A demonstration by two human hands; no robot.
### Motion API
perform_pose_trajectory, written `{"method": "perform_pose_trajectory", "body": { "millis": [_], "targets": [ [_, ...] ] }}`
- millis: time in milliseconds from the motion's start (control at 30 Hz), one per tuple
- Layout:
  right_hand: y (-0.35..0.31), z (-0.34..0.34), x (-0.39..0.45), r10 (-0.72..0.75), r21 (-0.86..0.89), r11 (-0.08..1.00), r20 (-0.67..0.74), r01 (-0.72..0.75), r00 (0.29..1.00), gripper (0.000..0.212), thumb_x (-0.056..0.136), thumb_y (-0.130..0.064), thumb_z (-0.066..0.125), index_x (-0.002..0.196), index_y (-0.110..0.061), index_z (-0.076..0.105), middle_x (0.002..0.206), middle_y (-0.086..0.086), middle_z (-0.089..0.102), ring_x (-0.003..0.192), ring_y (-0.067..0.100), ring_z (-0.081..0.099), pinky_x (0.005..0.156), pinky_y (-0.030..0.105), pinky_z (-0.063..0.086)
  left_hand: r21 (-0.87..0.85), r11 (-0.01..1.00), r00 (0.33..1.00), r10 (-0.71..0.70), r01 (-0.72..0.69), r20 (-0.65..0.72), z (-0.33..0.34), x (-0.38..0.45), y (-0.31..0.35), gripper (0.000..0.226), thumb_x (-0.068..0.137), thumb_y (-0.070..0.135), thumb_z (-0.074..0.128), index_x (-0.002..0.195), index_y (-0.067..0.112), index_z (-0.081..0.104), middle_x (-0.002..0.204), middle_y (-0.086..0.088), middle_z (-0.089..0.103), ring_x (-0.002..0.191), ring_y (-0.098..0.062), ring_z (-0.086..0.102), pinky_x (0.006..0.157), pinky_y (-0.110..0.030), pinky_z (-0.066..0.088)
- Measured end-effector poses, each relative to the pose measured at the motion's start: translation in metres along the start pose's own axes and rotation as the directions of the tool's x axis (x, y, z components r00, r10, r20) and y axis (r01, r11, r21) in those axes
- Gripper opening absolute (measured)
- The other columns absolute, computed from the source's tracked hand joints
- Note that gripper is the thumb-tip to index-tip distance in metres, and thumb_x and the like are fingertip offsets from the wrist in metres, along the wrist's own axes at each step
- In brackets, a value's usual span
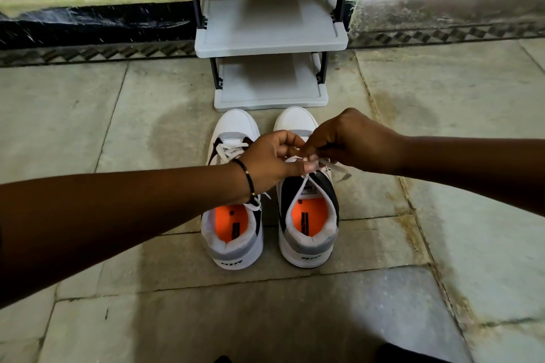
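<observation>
On the pale stone-tiled floor [383, 244] stands a white lace-up sneaker [309, 233] with black sides and an orange insole. The left hand [271, 162] and right hand [351, 141] meet above its tongue, each pinching its flat white lace [334, 167]. A matching sneaker [233, 242] sits just beside it, and a grey plastic two-tier shoe rack [271, 41] stands just beyond both toes.

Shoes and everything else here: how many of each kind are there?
White sneakers: 2, left sneaker and right sneaker
Hands: 2, left hand and right hand
Shoelaces: 2, left lace and pinched right lace
Beaded bracelet: 1
Grey shoe rack: 1
Total: 8
</observation>
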State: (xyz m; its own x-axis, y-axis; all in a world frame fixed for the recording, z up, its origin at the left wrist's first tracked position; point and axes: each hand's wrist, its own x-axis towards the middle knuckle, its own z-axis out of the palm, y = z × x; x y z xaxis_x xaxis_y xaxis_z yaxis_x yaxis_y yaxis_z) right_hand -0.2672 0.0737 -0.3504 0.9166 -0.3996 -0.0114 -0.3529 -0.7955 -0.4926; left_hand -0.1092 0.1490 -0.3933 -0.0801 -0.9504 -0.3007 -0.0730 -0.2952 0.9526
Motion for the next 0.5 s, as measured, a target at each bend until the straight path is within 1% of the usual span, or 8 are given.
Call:
{"method": "perform_pose_trajectory", "body": {
  "millis": [33,100,200,267,300,367,433,500],
  "targets": [
    [0.0,0.0,0.001,0.014,0.001,1.0,0.018,-0.014,1.0,0.019,0.081,-0.005,0.063,0.095,-0.013,0.074,0.091,0.002,0.076,0.07,0.009,0.067,0.065,0.015,0.049,0.066,0.997,0.999,0.04,-0.037,-0.035,0.002,0.0,-0.001,0.033,0.069,0.001,0.073,0.083,0.023,0.053,0.078,0.001,0.065,0.076,-0.015,0.06,0.08,-0.029,0.051],
    [-0.001,0.001,0.003,0.066,0.019,0.998,0.038,-0.067,0.997,0.014,0.08,-0.007,0.065,0.089,-0.012,0.073,0.084,0.0,0.075,0.063,0.001,0.06,0.061,0.005,0.039,0.157,0.984,0.992,0.098,-0.085,-0.077,0.004,-0.001,-0.002,0.036,0.066,0.002,0.076,0.081,0.025,0.053,0.075,0.001,0.063,0.075,-0.016,0.058,0.082,-0.033,0.05],
    [-0.001,0.002,0.004,0.122,-0.018,0.992,0.046,-0.121,0.991,0.004,0.078,-0.012,0.068,0.075,-0.012,0.065,0.067,-0.001,0.065,0.056,0.005,0.051,0.052,0.016,0.036,0.218,0.968,0.984,0.148,-0.124,-0.095,0.002,-0.002,0.001,0.036,0.067,0.0,0.074,0.084,0.023,0.052,0.073,0.004,0.061,0.07,-0.011,0.058,0.075,-0.027,0.05],
    [-0.001,0.006,0.002,0.134,-0.052,0.99,0.023,-0.132,0.991,0.018,0.078,-0.017,0.068,0.069,-0.018,0.052,0.058,-0.007,0.05,0.051,0.004,0.043,0.049,0.021,0.031,0.207,0.97,0.985,0.15,-0.131,-0.079,0.002,-0.003,0.003,0.032,0.072,-0.001,0.07,0.087,0.022,0.053,0.075,0.005,0.063,0.069,-0.008,0.061,0.075,-0.024,0.052],
    [-0.002,0.008,0.002,0.141,-0.055,0.989,0.004,-0.14,0.99,0.023,0.078,-0.02,0.068,0.068,-0.02,0.047,0.056,-0.01,0.045,0.05,0.003,0.041,0.048,0.023,0.029,0.183,0.975,0.987,0.14,-0.124,-0.077,0.002,-0.003,0.004,0.027,0.076,0.0,0.066,0.089,0.021,0.054,0.077,0.004,0.064,0.069,-0.008,0.062,0.072,-0.023,0.053],
    [-0.005,0.01,0.0,0.135,-0.073,0.988,-0.023,-0.137,0.991,0.026,0.08,-0.024,0.067,0.069,-0.021,0.043,0.056,-0.013,0.04,0.049,0.003,0.039,0.046,0.022,0.026,0.136,0.989,0.994,0.078,-0.066,-0.081,0.0,-0.001,0.005,0.016,0.087,0.006,0.053,0.096,0.018,0.057,0.081,-0.001,0.065,0.069,-0.011,0.062,0.06,-0.016,0.051],
    [-0.009,0.011,-0.002,0.105,-0.107,0.988,-0.032,-0.108,0.994,0.024,0.081,-0.023,0.064,0.072,-0.021,0.042,0.058,-0.01,0.043,0.049,0.005,0.039,0.045,0.021,0.026,0.096,0.995,0.997,-0.032,0.038,-0.064,-0.002,0.002,0.005,0.021,0.094,0.011,0.042,0.108,0.012,0.057,0.086,-0.005,0.062,0.076,-0.019,0.059,0.05,-0.014,0.046],
    [-0.01,0.011,-0.002,0.085,-0.122,0.988,-0.05,-0.09,0.995,0.022,0.082,-0.02,0.062,0.074,-0.023,0.042,0.063,-0.004,0.049,0.051,0.012,0.042,0.046,0.022,0.029,0.084,0.99,0.993,-0.113,0.114,-0.023,-0.003,0.004,0.007,0.022,0.094,0.013,0.04,0.109,0.013,0.056,0.089,-0.008,0.06,0.08,-0.023,0.056,0.05,-0.015,0.045]
  ]
}}
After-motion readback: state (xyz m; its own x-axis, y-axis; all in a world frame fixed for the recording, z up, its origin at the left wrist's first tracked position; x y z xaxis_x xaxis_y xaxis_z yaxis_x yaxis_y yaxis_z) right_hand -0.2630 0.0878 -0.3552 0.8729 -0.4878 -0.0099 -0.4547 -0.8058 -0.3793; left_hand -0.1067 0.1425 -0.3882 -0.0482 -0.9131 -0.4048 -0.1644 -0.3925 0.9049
